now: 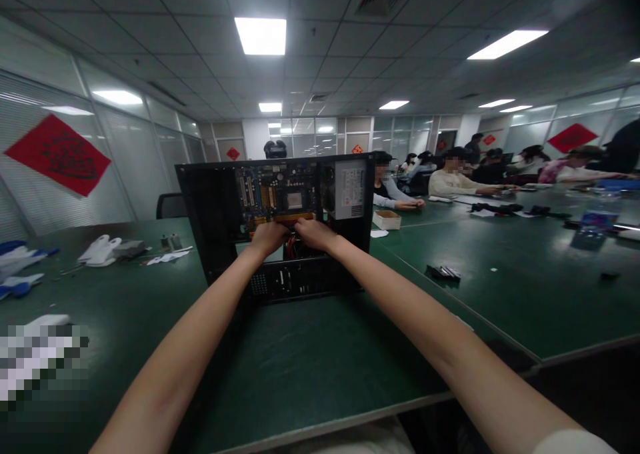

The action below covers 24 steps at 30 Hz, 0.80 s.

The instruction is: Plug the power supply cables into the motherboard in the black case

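Observation:
An open black computer case (210,241) stands on the green table, its inside facing me. Mounted in it are a motherboard (250,191) with a pale square processor (295,201) and, at the upper right, a silver power supply (351,189). My left hand (270,237) is at the board's lower edge, fingers bent together. Close beside it, my right hand (315,233) has its fingers closed by an orange memory slot (300,218). What the fingertips grip is too small and hidden to make out. Red and dark cables (294,249) hang just below the hands.
Left on the green table (310,367) lie a white plastic bag (100,249), a grey box (129,249) and paper scraps. A small wooden box (387,219) stands right of the case, with a black part (443,273) nearer. Several people sit along the table at right.

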Available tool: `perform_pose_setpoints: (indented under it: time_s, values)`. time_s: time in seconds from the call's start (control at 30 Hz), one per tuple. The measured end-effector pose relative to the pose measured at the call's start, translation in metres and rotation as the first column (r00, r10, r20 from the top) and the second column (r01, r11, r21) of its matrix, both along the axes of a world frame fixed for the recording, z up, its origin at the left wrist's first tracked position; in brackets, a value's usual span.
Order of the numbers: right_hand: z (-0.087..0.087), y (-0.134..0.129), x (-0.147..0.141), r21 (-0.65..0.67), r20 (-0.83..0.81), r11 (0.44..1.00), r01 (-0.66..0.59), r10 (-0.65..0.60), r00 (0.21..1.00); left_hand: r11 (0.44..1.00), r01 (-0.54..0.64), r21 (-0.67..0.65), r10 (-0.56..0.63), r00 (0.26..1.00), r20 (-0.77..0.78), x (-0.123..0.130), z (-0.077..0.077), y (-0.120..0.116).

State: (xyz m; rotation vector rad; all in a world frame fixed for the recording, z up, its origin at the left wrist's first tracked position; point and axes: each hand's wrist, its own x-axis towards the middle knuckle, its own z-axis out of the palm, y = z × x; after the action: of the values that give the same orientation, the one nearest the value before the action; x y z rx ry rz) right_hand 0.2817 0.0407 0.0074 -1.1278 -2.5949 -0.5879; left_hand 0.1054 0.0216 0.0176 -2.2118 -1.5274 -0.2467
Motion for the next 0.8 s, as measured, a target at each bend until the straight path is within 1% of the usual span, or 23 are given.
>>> perform_pose_setpoints:
  time_s: [0.1,0.23,0.33,0.53,0.67,0.8]
  values:
    - [-0.0010,0.0016,-0.0020,-0.030,-0.003,0.999,0.026,-0.026,1.000,1.000,-0.015,-0.013,0.015,1.000,0.002,0.0011,0.0007,-0.0014]
    - [-0.0012,0.0022,-0.0029,-0.039,-0.012,0.999,0.028,-0.028,1.000,0.999,-0.032,-0.028,0.033,0.999,0.036,0.0015,-0.0002,-0.0027]
    - [-0.0009,0.0020,-0.0034,-0.043,-0.012,0.999,0.029,-0.030,0.999,0.998,-0.028,-0.054,0.032,0.996,0.080,0.0016,-0.0018,-0.0028]
    - [-0.0004,0.0028,-0.0055,-0.060,-0.018,0.997,0.047,-0.048,0.999,0.993,-0.085,-0.080,0.098,0.980,0.176,0.0031,-0.0033,-0.0012]
    - [-0.0001,0.0040,-0.0068,-0.073,-0.025,0.995,0.060,-0.062,0.998,0.993,-0.090,-0.082,0.103,0.978,0.182,0.0023,-0.0045,0.0014]
    - [-0.0001,0.0065,-0.0071,-0.079,-0.032,0.995,0.069,-0.072,0.997,0.996,-0.066,-0.067,0.076,0.984,0.163,0.0013,-0.0056,0.0044]
